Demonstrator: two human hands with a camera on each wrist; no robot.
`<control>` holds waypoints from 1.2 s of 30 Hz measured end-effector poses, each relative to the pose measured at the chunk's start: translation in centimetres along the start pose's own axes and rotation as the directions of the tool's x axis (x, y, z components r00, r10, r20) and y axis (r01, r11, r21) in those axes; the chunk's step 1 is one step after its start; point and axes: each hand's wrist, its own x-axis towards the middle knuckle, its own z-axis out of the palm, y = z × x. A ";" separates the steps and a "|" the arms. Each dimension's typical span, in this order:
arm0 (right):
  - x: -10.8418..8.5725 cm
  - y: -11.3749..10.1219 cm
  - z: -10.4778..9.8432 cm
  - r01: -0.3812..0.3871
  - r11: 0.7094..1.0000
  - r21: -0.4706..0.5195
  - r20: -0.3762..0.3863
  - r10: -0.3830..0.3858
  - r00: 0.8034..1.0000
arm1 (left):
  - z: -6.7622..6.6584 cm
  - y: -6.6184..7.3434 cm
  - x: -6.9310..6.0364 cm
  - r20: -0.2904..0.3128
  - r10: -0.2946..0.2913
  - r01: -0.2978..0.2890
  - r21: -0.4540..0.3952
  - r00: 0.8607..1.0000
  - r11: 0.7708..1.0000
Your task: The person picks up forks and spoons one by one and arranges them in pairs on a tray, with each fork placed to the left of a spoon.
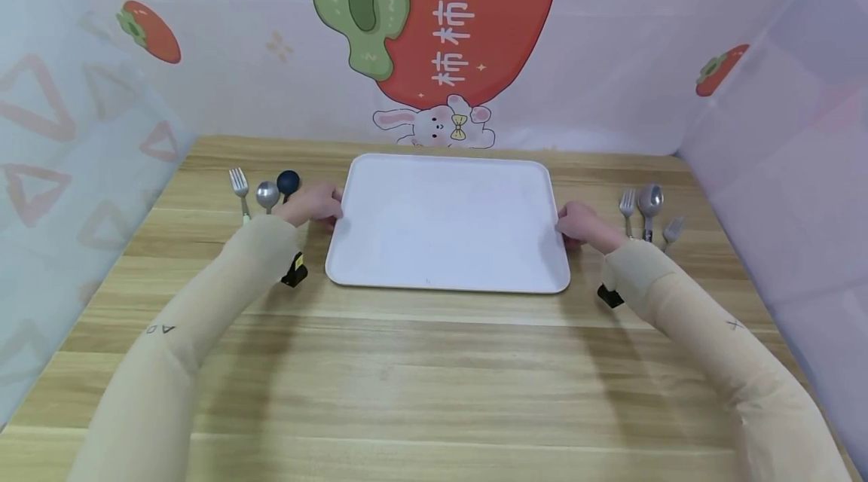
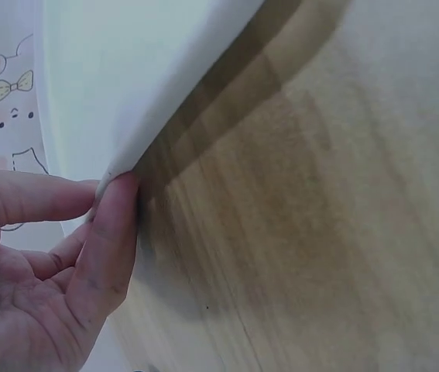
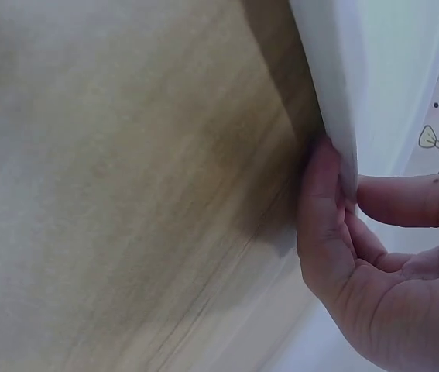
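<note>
A white rectangular tray (image 1: 447, 222) with rounded corners lies across the far middle of the table in the head view. My left hand (image 1: 317, 203) pinches its left rim, thumb on one side and fingers curled under the other, as the left wrist view shows at the tray edge (image 2: 165, 93). On the opposite side my right hand (image 1: 582, 224) pinches the right rim in the same way; the right wrist view shows the tray edge (image 3: 331, 93) between thumb and fingers. A shadow lies under the rim in both wrist views. Whether the whole tray is off the table, I cannot tell.
Left of the tray lie a fork (image 1: 239, 184), a metal spoon (image 1: 267, 194) and a dark spoon (image 1: 288, 182), partly behind the left arm. To the right are a fork (image 1: 627, 203), a spoon (image 1: 650, 200) and a smaller fork (image 1: 673, 230). A printed wall backdrop (image 1: 610, 53) borders the wooden table (image 1: 434, 384).
</note>
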 end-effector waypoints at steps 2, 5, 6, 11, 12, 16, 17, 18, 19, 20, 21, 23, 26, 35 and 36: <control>-0.4 0.1 0.2 0.013 1.000 0.010 0.000 -0.013 1.000 | 0.1 0.0 -0.3 0.014 -0.001 0.001 0.003 1.000 1.000; -1.0 0.4 0.5 0.031 0.999 0.032 0.006 -0.031 0.999 | 0.3 0.0 -0.8 0.042 -0.021 0.022 -0.037 0.999 0.999; -1.2 0.4 0.5 0.035 0.999 0.042 0.010 -0.035 0.999 | 0.4 0.0 -0.9 0.053 -0.026 0.029 -0.059 0.998 0.998; -2.0 0.6 0.9 0.045 0.998 0.051 0.023 -0.046 0.999 | 0.9 0.1 -1.6 0.070 -0.064 0.070 -0.101 0.995 0.992; -2.2 0.6 1.0 0.045 0.998 0.051 0.026 -0.047 0.999 | 1.0 0.0 -1.7 0.072 -0.067 0.075 -0.103 0.995 0.992; -2.4 0.7 1.2 0.035 0.999 0.038 0.035 -0.037 0.999 | 1.3 -0.2 -2.0 0.082 -0.071 0.080 -0.107 0.994 0.991; -2.4 0.7 1.2 0.032 0.999 0.040 0.039 -0.033 0.999 | 1.3 -0.2 -2.1 0.085 -0.073 0.082 -0.108 0.994 0.991; -2.5 0.8 1.3 0.029 0.999 0.038 0.041 -0.031 0.999 | 1.3 -0.3 -2.1 0.092 -0.072 0.082 -0.108 0.993 0.991; -2.6 0.9 1.4 0.028 0.999 0.037 0.041 -0.030 0.999 | 1.4 -0.4 -2.2 0.095 -0.071 0.081 -0.110 0.993 0.991; -2.6 0.9 1.5 0.030 0.999 0.040 0.043 -0.031 0.999 | 1.5 -0.5 -2.3 0.097 -0.072 0.083 -0.110 0.993 0.990; -2.7 1.0 1.6 0.029 0.998 0.047 0.046 -0.031 0.998 | 1.5 -0.5 -2.5 0.099 -0.076 0.087 -0.113 0.992 0.990; -2.9 1.1 1.8 0.030 0.998 0.052 0.051 -0.032 0.998 | 1.7 -0.7 -2.6 0.100 -0.075 0.086 -0.117 0.992 0.989; -3.3 1.3 1.9 0.030 0.999 0.042 0.062 -0.032 0.998 | 2.0 -1.0 -2.9 0.093 -0.072 0.083 -0.123 0.993 0.989; -4.2 1.6 2.4 0.052 0.990 0.130 0.070 -0.062 0.996 | 2.6 -1.0 -3.8 0.101 -0.081 0.094 -0.138 0.992 0.986; -4.3 1.7 2.5 0.049 0.990 0.136 0.071 -0.059 0.996 | 2.6 -1.0 -3.9 0.104 -0.078 0.092 -0.135 0.991 0.987</control>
